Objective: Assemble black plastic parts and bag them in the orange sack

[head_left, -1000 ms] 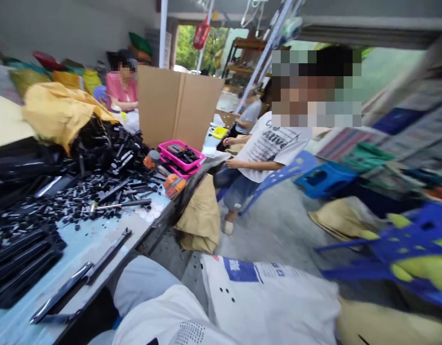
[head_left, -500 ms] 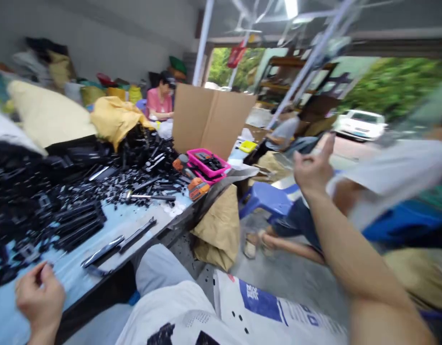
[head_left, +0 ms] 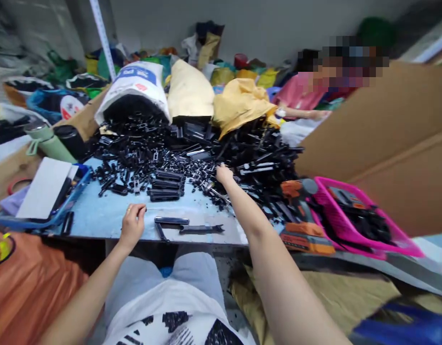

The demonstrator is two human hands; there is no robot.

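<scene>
My left hand (head_left: 132,224) rests at the near edge of the light-blue table (head_left: 98,218), its fingers pinched on a small thin pin (head_left: 146,209). Just right of it lie two long black handle parts (head_left: 187,227). My right hand (head_left: 224,173) reaches far forward onto a big pile of black plastic parts (head_left: 192,143). Its fingers are down among the pieces, beside a metal-headed tool (head_left: 210,189), and I cannot see whether they grip anything. A short stack of black bars (head_left: 165,188) sits between my hands.
A pink basket (head_left: 353,225) and an orange power tool (head_left: 301,237) stand at the right, with a large cardboard sheet (head_left: 386,139) behind. A blue tray with a white box (head_left: 44,189) and a green bottle (head_left: 50,143) are at the left. A person in pink (head_left: 300,98) sits beyond sacks (head_left: 134,84).
My view has swung from the aisle and the people on the right back to the table. My right arm came down from mid-air onto the parts pile. My left hand stays pinched at the table edge.
</scene>
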